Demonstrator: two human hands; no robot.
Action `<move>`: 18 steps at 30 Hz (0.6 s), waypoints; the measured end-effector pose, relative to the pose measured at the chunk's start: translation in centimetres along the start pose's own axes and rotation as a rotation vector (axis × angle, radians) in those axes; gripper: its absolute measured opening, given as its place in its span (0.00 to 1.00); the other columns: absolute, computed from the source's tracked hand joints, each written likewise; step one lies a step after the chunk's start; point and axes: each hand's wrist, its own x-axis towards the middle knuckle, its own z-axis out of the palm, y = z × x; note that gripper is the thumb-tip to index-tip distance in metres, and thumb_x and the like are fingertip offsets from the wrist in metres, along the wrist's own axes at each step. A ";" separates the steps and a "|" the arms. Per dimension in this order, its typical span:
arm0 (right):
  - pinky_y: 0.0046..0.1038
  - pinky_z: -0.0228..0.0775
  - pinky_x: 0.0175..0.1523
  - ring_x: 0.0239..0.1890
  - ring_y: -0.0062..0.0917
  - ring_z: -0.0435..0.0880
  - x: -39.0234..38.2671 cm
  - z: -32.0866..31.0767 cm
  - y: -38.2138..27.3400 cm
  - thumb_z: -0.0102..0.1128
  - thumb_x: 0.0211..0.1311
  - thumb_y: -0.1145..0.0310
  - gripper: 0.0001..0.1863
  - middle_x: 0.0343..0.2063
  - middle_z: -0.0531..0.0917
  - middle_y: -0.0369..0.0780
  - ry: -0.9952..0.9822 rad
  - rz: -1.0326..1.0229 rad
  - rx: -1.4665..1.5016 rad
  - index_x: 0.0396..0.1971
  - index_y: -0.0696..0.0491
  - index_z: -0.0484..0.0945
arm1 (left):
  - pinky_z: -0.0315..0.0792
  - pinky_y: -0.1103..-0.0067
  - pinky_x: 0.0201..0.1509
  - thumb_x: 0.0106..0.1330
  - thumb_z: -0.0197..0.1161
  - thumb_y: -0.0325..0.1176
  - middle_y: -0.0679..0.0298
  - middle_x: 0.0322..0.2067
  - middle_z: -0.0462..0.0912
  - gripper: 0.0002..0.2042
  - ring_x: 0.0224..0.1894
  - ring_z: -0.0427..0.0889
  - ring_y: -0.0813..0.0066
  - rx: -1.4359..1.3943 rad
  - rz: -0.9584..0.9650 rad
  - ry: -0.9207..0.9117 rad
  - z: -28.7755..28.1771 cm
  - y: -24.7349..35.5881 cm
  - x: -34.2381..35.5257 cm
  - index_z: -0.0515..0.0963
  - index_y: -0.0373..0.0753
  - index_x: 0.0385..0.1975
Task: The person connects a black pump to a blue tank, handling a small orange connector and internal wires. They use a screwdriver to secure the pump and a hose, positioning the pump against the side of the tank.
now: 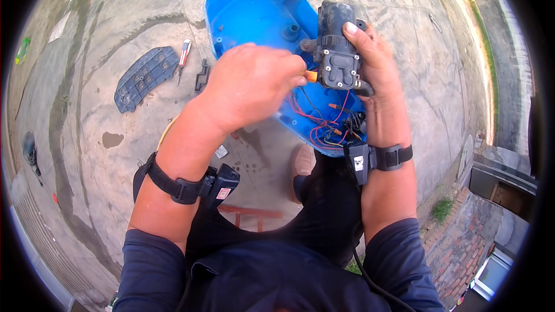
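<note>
A small black electric pump (340, 70) with a ribbed collar, several screws on its head and a dark elbow at its lower side is held up in my right hand (378, 60). My right thumb lies across the motor body. Beside the pump's left side, my left hand (251, 84) is closed on a short orange tube-like piece (312, 76), whose tip touches or nearly touches the pump; the fingertips are partly hidden. Below them both sits a blue plastic housing (248, 20), open side up. Red and black wires with orange connectors (337, 131) lie tangled in its near end.
On the concrete to the left lie a grey ribbed plastic panel (147, 78), a screwdriver (184, 55) and a black bracket (202, 75). A green bottle (23, 51) is at the far left. My shoe (303, 164) and a red metal frame (251, 212) show below the housing.
</note>
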 end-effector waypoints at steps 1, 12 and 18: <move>0.25 0.85 0.39 0.33 0.23 0.90 0.0 0.0 0.1 0.65 0.70 0.64 0.16 0.37 0.88 0.42 -0.018 0.004 0.011 0.47 0.61 0.80 | 0.77 0.64 0.38 0.69 0.65 0.35 0.60 0.32 0.87 0.05 0.37 0.85 0.55 -0.004 -0.001 0.000 0.0 0.0 0.0 0.85 0.44 0.38; 0.29 0.87 0.45 0.43 0.28 0.89 -1.0 0.0 -0.4 0.71 0.66 0.61 0.33 0.46 0.85 0.47 0.011 -0.068 0.023 0.62 0.64 0.67 | 0.79 0.67 0.40 0.69 0.65 0.34 0.64 0.36 0.90 0.06 0.39 0.88 0.57 -0.020 -0.024 0.035 0.3 -0.3 -0.1 0.84 0.43 0.42; 0.26 0.84 0.43 0.45 0.28 0.88 -1.6 -1.0 0.0 0.77 0.60 0.59 0.60 0.48 0.83 0.50 0.104 -0.041 -0.127 0.76 0.67 0.40 | 0.78 0.67 0.38 0.70 0.64 0.36 0.64 0.34 0.89 0.07 0.36 0.87 0.58 0.019 -0.028 0.054 0.3 -0.3 -0.2 0.84 0.43 0.42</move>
